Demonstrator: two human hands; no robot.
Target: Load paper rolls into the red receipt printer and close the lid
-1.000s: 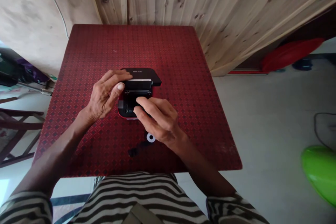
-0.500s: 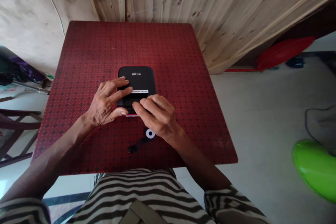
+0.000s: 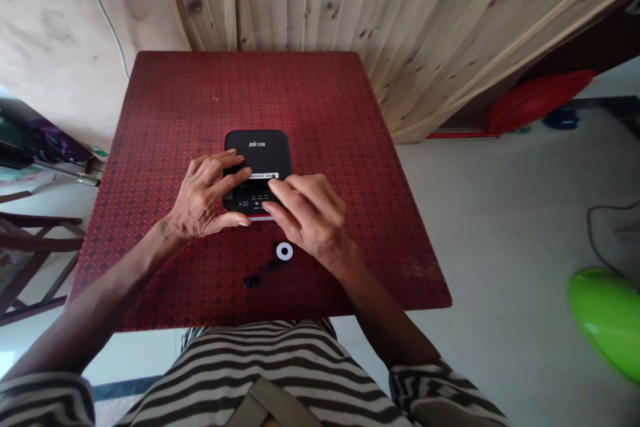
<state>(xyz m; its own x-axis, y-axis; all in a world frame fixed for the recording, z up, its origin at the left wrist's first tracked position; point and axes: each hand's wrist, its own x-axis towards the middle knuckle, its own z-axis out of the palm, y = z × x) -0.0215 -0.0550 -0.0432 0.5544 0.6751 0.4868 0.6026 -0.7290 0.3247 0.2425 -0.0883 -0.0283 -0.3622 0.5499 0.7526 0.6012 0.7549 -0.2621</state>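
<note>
Black label printer (image 3: 260,147) mid-tabletop (image 3: 325,100), lid shut now; open one second ago, paper bay exposed. Left hand (image 3: 203,203) at 9 o'clock, fingers spread flat on lid, gripping nothing. Right hand (image 3: 310,217) at 5 o'clock, fingertips resting on button panel. White ring (image 3: 284,251) loose at 6 o'clock.

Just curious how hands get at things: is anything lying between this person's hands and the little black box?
Nothing visible does. The left hand rests on the black box at its left side, and the right hand touches its near edge. The white ring and a black piece lie nearer the person, out of the way.
</note>
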